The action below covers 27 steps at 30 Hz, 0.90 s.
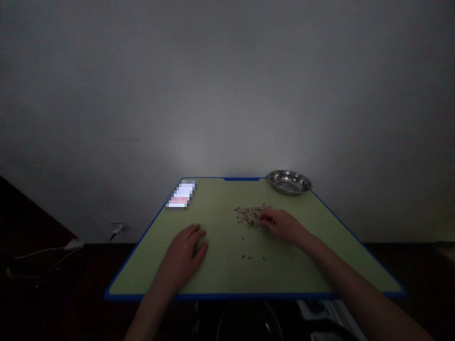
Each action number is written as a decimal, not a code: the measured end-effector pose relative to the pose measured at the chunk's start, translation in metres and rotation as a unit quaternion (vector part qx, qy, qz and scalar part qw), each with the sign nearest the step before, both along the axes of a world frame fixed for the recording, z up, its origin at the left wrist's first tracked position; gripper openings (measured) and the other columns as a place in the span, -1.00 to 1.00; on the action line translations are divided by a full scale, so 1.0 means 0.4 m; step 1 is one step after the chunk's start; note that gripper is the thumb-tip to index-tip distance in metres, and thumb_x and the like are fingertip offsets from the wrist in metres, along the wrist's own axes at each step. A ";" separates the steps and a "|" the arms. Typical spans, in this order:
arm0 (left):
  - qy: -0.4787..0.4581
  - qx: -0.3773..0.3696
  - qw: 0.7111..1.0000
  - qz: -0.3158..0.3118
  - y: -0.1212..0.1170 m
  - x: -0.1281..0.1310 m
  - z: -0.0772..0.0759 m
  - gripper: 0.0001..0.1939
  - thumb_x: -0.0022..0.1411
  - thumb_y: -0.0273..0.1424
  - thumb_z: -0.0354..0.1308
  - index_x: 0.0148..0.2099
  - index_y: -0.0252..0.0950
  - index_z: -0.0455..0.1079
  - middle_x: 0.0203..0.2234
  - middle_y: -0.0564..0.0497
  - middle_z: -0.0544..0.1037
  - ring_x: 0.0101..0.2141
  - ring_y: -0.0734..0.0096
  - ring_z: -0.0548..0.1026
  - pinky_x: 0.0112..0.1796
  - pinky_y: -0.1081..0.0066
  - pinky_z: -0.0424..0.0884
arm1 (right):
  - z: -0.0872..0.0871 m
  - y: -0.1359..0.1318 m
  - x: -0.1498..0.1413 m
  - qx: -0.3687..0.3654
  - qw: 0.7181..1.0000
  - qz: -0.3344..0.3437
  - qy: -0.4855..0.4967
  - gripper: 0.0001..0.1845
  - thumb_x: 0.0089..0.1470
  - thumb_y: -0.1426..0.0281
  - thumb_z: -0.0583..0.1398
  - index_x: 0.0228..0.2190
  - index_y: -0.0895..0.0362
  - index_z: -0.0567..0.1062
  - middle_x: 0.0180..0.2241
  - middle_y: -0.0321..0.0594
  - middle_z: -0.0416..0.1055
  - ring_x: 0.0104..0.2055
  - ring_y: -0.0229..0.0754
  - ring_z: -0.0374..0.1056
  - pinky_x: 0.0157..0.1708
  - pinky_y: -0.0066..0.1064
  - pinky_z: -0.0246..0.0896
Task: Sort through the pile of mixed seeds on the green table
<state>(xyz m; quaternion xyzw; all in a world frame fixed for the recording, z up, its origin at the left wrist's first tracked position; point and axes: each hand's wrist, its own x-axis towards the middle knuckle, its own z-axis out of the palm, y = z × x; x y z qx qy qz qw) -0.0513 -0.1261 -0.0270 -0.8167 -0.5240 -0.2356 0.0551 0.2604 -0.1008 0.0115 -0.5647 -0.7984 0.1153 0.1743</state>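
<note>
A loose scatter of small dark reddish-brown grains (pixel 250 221) lies around the middle of the green tabletop (pixel 220 272); their exact kind is too small to tell. At the scatter's right side, my right hand (pixel 282 226) is closed, thumb and fingertips drawn together in a pinch. What sits between those fingertips, if anything, cannot be made out. Several single grains (pixel 249 258) lie apart, closer to me. To the left, my left hand (pixel 185 248) rests on the tabletop, fingers apart and holding nothing.
A shallow round metal bowl (pixel 288 192) stands at the far right corner. A lit, blurred-out phone-like screen (pixel 182 195) lies at the far left. A pale wall (pixel 227 94) rises behind the table. Cables (pixel 39 255) and a plug (pixel 117 229) are at left, off the table.
</note>
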 end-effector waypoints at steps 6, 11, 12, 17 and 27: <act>-0.007 0.000 1.000 -0.006 0.001 0.000 -0.002 -0.66 0.20 -0.21 0.00 -0.08 -0.26 0.43 -0.03 -0.11 0.46 -0.01 0.19 0.40 0.00 0.13 0.36 | 0.012 0.008 -0.062 -0.006 1.000 0.027 -0.011 -0.81 0.11 0.36 0.12 -0.29 0.11 0.51 -0.34 -0.20 0.50 -0.33 -0.19 0.35 -0.36 -0.43 0.06; -0.010 -0.004 1.000 -0.006 0.004 -0.003 -0.008 -0.65 0.21 -0.21 -0.01 -0.06 -0.25 0.42 0.00 -0.11 0.44 0.02 0.19 0.38 0.01 0.11 0.34 | 0.018 0.006 -0.100 -0.012 0.997 0.074 -0.020 -0.82 0.08 0.35 0.15 -0.30 0.10 0.53 -0.33 -0.20 0.52 -0.32 -0.19 0.37 -0.35 -0.43 0.08; -0.008 -0.006 1.000 -0.005 0.005 -0.003 -0.009 -0.65 0.21 -0.21 -0.01 -0.05 -0.25 0.41 0.01 -0.11 0.44 0.02 0.19 0.38 0.02 0.11 0.33 | 0.018 -0.001 -0.103 -0.017 0.996 0.088 -0.016 -0.83 0.08 0.35 0.15 -0.30 0.10 0.53 -0.35 -0.20 0.52 -0.33 -0.20 0.37 -0.37 -0.44 0.08; -0.001 -0.018 1.000 -0.003 0.004 0.000 -0.004 -0.64 0.21 -0.22 -0.01 -0.05 -0.26 0.41 0.00 -0.12 0.44 0.03 0.19 0.37 0.03 0.12 0.32 | 0.017 -0.055 -0.098 -0.062 0.986 0.152 0.015 -0.83 0.08 0.37 0.16 -0.31 0.11 0.54 -0.41 -0.25 0.51 -0.40 -0.26 0.36 -0.40 -0.48 0.09; -0.004 -0.020 1.000 -0.005 0.003 0.002 -0.002 -0.64 0.21 -0.22 -0.02 -0.05 -0.28 0.41 0.01 -0.14 0.43 0.03 0.19 0.37 0.04 0.13 0.30 | 0.005 -0.135 -0.098 -0.095 0.981 0.163 0.040 -0.82 0.09 0.36 0.15 -0.30 0.10 0.54 -0.41 -0.27 0.51 -0.42 -0.29 0.34 -0.40 -0.49 0.10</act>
